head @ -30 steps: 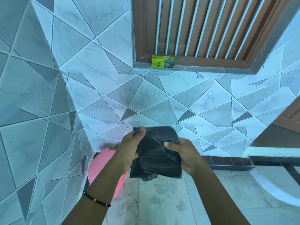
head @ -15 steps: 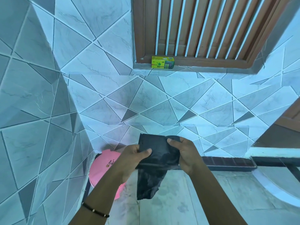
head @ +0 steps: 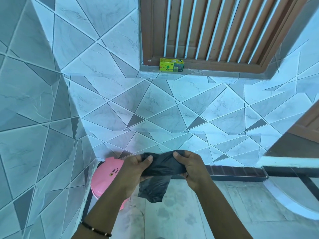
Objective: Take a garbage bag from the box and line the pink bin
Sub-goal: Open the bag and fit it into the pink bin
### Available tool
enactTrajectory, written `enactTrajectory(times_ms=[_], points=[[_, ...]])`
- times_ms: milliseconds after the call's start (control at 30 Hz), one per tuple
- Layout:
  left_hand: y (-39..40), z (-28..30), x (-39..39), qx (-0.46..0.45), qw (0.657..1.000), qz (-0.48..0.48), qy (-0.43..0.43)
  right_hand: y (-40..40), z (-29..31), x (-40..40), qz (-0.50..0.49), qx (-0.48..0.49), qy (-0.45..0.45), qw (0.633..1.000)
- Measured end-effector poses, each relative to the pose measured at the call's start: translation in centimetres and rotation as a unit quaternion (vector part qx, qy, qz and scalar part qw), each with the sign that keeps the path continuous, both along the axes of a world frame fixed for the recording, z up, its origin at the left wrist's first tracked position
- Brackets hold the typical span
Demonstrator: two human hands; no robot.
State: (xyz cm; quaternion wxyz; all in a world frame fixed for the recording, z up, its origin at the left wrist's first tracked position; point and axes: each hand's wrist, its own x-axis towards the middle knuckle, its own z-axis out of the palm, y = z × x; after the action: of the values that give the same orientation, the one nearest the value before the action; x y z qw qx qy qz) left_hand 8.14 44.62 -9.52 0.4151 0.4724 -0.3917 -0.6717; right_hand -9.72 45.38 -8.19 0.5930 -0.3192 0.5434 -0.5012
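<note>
So I've got the black garbage bag [head: 162, 167] out of the box [head: 171, 65], left hand [head: 133, 171] and right hand [head: 191, 167] both pinching it bunched, pink bin [head: 105, 180] unlined.

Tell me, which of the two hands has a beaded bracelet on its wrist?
The left hand: a dark beaded bracelet circles its wrist. The right hand, also gripping the black garbage bag, has a bare wrist.

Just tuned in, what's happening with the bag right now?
A person grips a black garbage bag with both hands, left hand and right hand, still bunched, one end hanging loose. The pink bin sits unlined in the floor corner below. The bag box rests on the window ledge.
</note>
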Motion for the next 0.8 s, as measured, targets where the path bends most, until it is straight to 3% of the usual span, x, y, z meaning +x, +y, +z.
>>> enactTrajectory(times_ms=[300, 367, 467, 567, 667, 800], points=[[0.6, 0.8, -0.7, -0.040, 0.996, 0.078, -0.027, 0.6, -0.3, 1.0, 0.031, 0.016, -0.003, 0.999], [0.7, 0.6, -0.5, -0.031, 0.998, 0.061, -0.001, 0.6, -0.6, 1.0, 0.016, 0.027, 0.096, 0.995], [0.8, 0.5, -0.3, -0.029, 0.998, 0.060, 0.000, 1.0, -1.0, 1.2, -0.051, -0.042, 0.358, 0.932], [0.9, 0.7, -0.6, -0.048, 0.994, 0.096, -0.020, 1.7, 0.3, 1.8, -0.006, -0.192, 0.374, 0.907], [0.9, 1.1, -1.0, -0.063, 0.990, 0.124, -0.024, 1.6, 1.0, 2.7, 0.142, -0.187, 0.412, 0.881], [1.1, 1.2, -0.9, -0.071, 0.988, 0.123, -0.059, 1.2, 0.9, 3.1, 0.096, -0.193, 0.413, 0.885]])
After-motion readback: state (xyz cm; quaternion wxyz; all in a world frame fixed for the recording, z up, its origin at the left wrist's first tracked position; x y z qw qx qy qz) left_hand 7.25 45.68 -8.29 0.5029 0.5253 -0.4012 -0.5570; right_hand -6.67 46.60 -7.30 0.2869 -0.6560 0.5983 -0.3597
